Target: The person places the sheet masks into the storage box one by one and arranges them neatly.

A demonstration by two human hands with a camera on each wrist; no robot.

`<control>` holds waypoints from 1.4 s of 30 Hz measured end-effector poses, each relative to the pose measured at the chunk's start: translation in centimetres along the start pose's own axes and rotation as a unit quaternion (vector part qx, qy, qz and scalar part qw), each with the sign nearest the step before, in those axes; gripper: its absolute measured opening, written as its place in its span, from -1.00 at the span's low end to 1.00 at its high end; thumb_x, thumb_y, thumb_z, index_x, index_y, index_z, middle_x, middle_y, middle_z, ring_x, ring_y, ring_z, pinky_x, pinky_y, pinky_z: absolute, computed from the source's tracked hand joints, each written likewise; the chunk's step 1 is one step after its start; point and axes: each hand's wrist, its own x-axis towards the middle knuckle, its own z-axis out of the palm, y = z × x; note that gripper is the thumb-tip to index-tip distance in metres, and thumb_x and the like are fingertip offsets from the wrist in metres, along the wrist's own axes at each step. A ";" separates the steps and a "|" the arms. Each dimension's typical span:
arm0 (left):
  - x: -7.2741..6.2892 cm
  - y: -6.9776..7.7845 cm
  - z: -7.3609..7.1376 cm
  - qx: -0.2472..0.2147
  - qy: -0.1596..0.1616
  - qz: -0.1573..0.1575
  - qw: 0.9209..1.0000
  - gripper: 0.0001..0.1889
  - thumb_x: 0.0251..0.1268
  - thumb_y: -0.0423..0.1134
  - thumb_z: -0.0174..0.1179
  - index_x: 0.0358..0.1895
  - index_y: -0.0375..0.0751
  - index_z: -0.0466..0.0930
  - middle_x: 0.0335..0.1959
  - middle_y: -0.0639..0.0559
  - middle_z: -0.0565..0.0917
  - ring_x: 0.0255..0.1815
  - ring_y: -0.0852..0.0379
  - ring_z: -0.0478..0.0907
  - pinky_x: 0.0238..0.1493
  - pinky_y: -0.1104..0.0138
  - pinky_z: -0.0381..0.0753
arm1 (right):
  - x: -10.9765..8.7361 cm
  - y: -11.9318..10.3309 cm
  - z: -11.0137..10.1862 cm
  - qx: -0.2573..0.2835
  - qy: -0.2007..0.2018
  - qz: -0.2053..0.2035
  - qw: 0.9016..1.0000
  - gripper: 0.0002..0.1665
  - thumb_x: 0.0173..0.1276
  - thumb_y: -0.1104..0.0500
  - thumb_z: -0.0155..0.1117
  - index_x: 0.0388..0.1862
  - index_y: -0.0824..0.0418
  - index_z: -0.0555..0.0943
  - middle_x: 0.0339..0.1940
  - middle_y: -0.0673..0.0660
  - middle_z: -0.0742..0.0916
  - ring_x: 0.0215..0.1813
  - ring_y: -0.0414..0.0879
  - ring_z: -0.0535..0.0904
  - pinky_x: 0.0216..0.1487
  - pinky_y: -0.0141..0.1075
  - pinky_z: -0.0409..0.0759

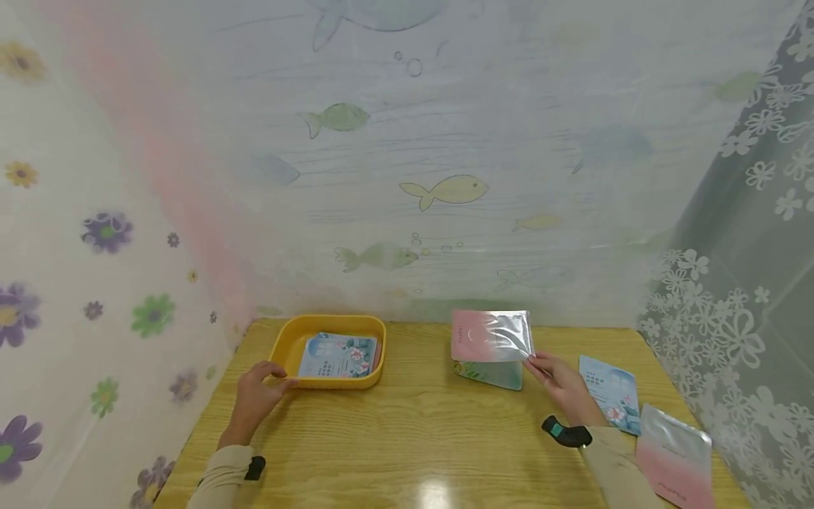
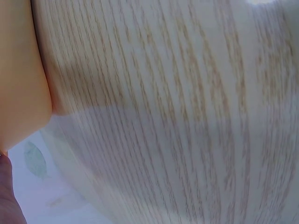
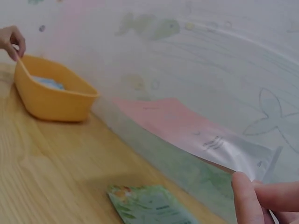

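Note:
My left hand (image 1: 259, 396) pinches the near-left rim of a yellow plastic basket (image 1: 331, 384), thumb and fingers at its edge. Inside the basket lie blue flowered mask packets (image 1: 337, 355), stacked over something pinkish. With thumb and fingertips, my right hand (image 1: 564, 382) grips the corner of a pink-and-silver mask packet (image 1: 490, 336), raised above the table. Below that packet, a green leafy packet (image 3: 149, 203) lies on the wood, partly covered by it in the head view. In the left wrist view only the basket's wall (image 2: 21, 70) and a bit of finger show.
To the right, beside my right forearm, lie a blue flowered packet (image 1: 612, 396) and another pink-and-silver packet (image 1: 675, 452). The wooden table (image 1: 407, 438) meets a translucent curtain (image 1: 394, 212) printed with fish at the back, with flowered curtains at both sides.

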 end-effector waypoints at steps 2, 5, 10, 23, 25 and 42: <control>-0.1 0.0 0.0 -0.002 0.002 0.003 1.000 -0.76 -0.19 -0.33 0.54 -0.48 -0.24 0.62 -0.47 0.00 0.59 -0.41 -0.02 0.54 -0.31 0.02 0.55 | 0.4 0.3 0.7 0.061 0.033 0.023 0.997 -0.43 0.40 0.56 -0.19 0.37 0.43 0.06 0.25 0.25 0.21 -0.17 -0.12 0.60 0.20 -0.32 0.41; -0.1 -0.1 0.0 -0.005 0.002 0.002 1.000 -0.76 -0.20 -0.33 0.54 -0.47 -0.26 0.63 -0.46 -0.01 0.60 -0.41 -0.03 0.55 -0.30 0.01 0.54 | 0.7 0.8 1.5 0.061 0.044 0.029 0.997 -0.51 0.39 0.58 -0.19 0.27 0.45 0.12 0.15 0.27 0.25 -0.23 -0.12 0.59 0.14 -0.31 0.46; 0.0 -0.2 0.1 -0.001 0.006 0.005 1.000 -0.75 -0.21 -0.31 0.55 -0.47 -0.24 0.64 -0.46 0.03 0.60 -0.41 0.01 0.55 -0.31 0.05 0.55 | 0.7 1.8 2.8 0.067 0.044 0.027 0.996 -0.40 0.40 0.58 -0.21 0.40 0.44 0.01 0.29 0.30 0.17 -0.22 -0.14 0.58 0.16 -0.31 0.45; 0.1 -0.7 0.0 0.002 0.020 0.047 0.999 -0.74 -0.27 -0.33 0.57 -0.51 -0.20 0.63 -0.48 0.06 0.59 -0.41 0.01 0.56 -0.30 0.04 0.55 | 1.2 4.4 7.3 0.090 0.017 0.032 0.995 -0.30 0.42 0.56 -0.24 0.46 0.47 -0.21 0.12 0.28 0.26 -0.17 -0.12 0.56 0.21 -0.34 0.38; 0.1 -0.7 0.1 0.000 0.021 0.055 0.998 -0.74 -0.27 -0.35 0.57 -0.51 -0.19 0.63 -0.47 0.06 0.59 -0.41 0.01 0.56 -0.31 0.04 0.55 | 1.3 4.9 8.0 0.091 0.021 0.034 0.995 -0.30 0.42 0.56 -0.22 0.45 0.48 -0.18 0.10 0.29 0.27 -0.16 -0.11 0.55 0.21 -0.33 0.38; 0.0 -0.9 0.2 0.062 0.012 0.147 0.987 -0.72 -0.30 -0.30 0.57 -0.48 -0.18 0.63 -0.41 0.04 0.56 -0.33 0.06 0.49 -0.35 0.14 0.55 | 2.9 8.7 13.3 0.058 -0.004 0.025 0.998 -0.44 0.40 0.57 -0.18 0.36 0.63 0.01 0.10 0.38 0.33 -0.13 -0.07 0.53 0.19 -0.27 0.42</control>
